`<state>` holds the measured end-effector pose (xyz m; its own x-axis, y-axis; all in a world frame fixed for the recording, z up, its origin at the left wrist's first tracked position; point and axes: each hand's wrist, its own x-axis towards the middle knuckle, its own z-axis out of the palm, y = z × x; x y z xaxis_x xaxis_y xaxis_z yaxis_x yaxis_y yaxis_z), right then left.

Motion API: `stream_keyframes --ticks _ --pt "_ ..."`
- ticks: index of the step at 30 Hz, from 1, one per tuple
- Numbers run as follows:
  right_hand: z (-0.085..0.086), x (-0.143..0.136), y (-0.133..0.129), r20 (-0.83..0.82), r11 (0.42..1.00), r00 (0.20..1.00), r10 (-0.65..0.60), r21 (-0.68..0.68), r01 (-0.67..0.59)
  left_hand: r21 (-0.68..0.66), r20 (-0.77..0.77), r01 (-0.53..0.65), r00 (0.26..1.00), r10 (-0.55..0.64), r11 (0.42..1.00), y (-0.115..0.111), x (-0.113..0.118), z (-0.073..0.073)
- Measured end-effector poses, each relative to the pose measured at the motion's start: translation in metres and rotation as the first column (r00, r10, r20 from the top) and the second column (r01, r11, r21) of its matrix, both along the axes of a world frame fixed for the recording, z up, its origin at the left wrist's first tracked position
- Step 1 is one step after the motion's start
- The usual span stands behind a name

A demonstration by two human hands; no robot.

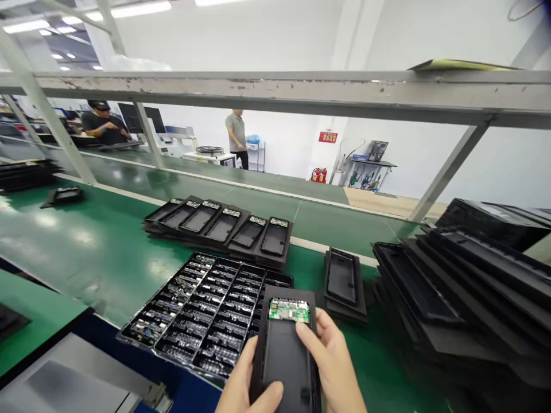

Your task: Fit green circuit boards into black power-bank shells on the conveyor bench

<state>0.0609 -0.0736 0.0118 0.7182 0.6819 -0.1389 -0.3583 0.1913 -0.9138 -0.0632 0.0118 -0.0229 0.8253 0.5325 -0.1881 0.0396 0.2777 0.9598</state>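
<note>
A black rectangular casing (287, 355) on a dark foam sheet is held between both hands at the bottom centre. A green circuit board (289, 310) lies across the casing's far end. My left hand (247, 383) grips the left side, its thumb over the lower part. My right hand (331, 358) holds the right side, its thumb at the lower edge of the board. Just beyond and to the left is a black compartment tray (196, 310), with small boards in its left column.
Several casings with boards (219, 223) lie in a row behind the tray. One casing (342, 277) sits right of it on foam. Tall stacks of casings and foam (447, 287) stand at the right. A metal shelf beam (275, 89) crosses above. Two people are in the background.
</note>
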Motion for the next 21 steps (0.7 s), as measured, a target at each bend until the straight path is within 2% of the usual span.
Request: stream_keyframes --ticks 2,4,7,10,12,14,16,18,21 --pt "0.002 -0.005 0.017 -0.026 0.997 0.998 0.065 0.047 -0.063 0.049 -0.033 -0.048 0.998 0.049 0.998 0.021 -0.002 0.01" --pt "0.006 -0.009 0.034 -0.022 0.992 0.993 0.113 0.063 -0.111 0.086 -0.06 -0.066 0.996 0.071 0.994 0.045 0.0 0.027" --pt "0.014 -0.009 0.064 -0.006 0.984 0.984 0.179 0.002 -0.179 0.106 -0.087 -0.04 0.995 0.05 0.994 0.087 0.009 0.056" --pt "0.022 0.001 0.099 -0.002 0.978 0.979 0.204 -0.053 -0.204 0.152 -0.149 -0.019 0.988 0.042 0.988 0.133 0.027 0.08" --pt "0.024 0.011 0.121 0.01 0.983 0.985 0.174 -0.063 -0.173 0.2 -0.174 -0.018 0.983 0.053 0.98 0.165 0.046 0.09" --pt "0.023 0.021 0.135 0.032 0.988 0.99 0.136 -0.073 -0.133 0.237 -0.197 -0.009 0.979 0.057 0.971 0.195 0.07 0.094" --pt "0.021 0.029 0.139 0.063 0.992 0.993 0.104 -0.084 -0.099 0.264 -0.221 0.016 0.974 0.044 0.964 0.222 0.096 0.095" --pt "0.015 0.034 0.131 0.095 0.992 0.992 0.085 -0.101 -0.076 0.288 -0.256 0.049 0.966 0.027 0.956 0.242 0.121 0.093" --pt "0.003 0.04 0.105 0.124 0.99 0.991 0.046 -0.139 -0.028 0.345 -0.302 0.07 0.952 0.04 0.936 0.262 0.151 0.087"
